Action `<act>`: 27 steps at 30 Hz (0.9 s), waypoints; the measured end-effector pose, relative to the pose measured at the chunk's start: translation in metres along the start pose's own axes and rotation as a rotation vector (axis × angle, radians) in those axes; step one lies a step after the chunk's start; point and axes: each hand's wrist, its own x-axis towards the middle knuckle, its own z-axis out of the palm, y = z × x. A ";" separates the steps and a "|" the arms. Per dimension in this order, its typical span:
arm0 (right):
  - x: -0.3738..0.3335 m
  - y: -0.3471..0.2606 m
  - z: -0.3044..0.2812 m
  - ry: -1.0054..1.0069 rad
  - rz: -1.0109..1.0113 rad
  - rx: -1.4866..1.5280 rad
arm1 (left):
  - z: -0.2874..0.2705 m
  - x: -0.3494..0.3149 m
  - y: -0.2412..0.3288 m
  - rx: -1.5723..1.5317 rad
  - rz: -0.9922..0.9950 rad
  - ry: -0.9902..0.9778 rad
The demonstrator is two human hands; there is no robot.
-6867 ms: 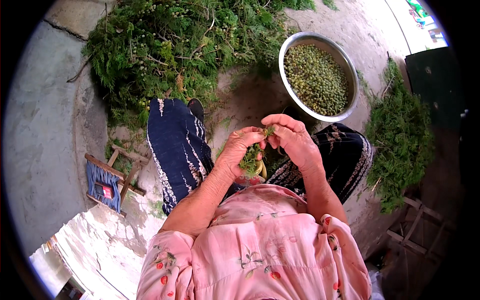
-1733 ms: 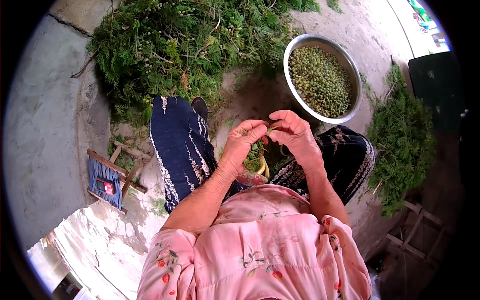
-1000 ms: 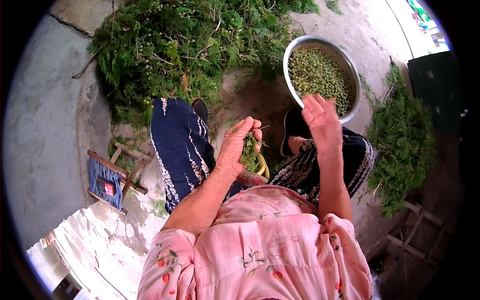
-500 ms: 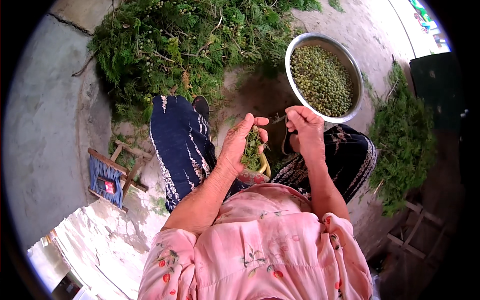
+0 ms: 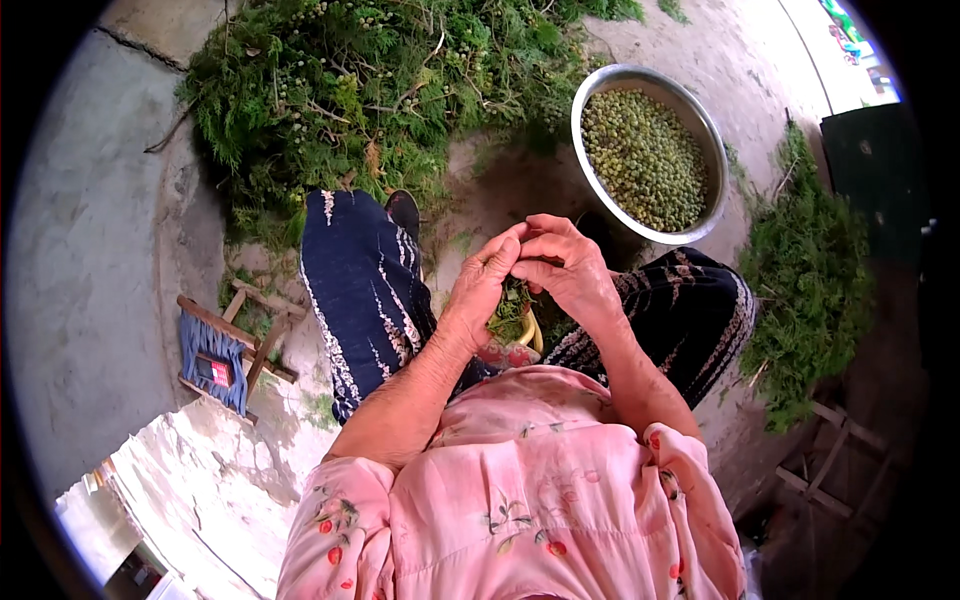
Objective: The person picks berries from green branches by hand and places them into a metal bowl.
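Note:
Over my lap my two hands meet at the fingertips. My left hand (image 5: pixel 476 292) is closed around a small bunch of green conifer sprigs (image 5: pixel 511 308), which shows below its fingers. My right hand (image 5: pixel 572 272) is bent over from the right, its thumb and fingers pinched together against the left fingertips. Whatever lies between those fingers is hidden. Just below the sprigs, a yellow curved edge or handle (image 5: pixel 534 328) shows between my legs; the rest of that thing is covered.
A round metal basin (image 5: pixel 716 150) of green berry-like cones (image 5: pixel 645 160) stands ahead to the right. A large heap of cut conifer branches (image 5: pixel 330 110) lies ahead to the left, a smaller heap (image 5: pixel 805 290) at the right. A small wooden stool (image 5: pixel 262 350) with a phone-like object (image 5: pixel 213 371) is at the left.
My right hand has moved left, from apart beside the left hand to touching its fingertips. The left hand's fingers have drawn in around the sprigs.

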 end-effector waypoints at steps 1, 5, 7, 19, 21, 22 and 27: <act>0.000 0.000 -0.001 0.018 0.104 0.186 | -0.002 -0.001 0.002 -0.001 -0.001 0.000; 0.000 -0.010 -0.015 0.208 0.297 0.776 | -0.004 -0.004 0.012 0.068 -0.076 -0.117; 0.000 -0.016 -0.021 0.220 0.331 1.021 | -0.003 -0.005 0.012 0.071 -0.090 -0.113; -0.001 -0.025 0.005 -0.066 -0.053 -0.273 | -0.002 -0.004 0.005 0.052 -0.112 -0.027; -0.001 -0.031 0.000 -0.069 0.002 -0.180 | 0.001 -0.005 0.008 0.029 -0.108 -0.048; -0.001 -0.033 -0.002 -0.073 0.058 -0.085 | 0.004 -0.007 0.011 0.028 -0.125 -0.019; -0.002 -0.039 -0.015 -0.065 0.290 0.376 | -0.003 -0.005 0.007 -0.011 -0.115 -0.018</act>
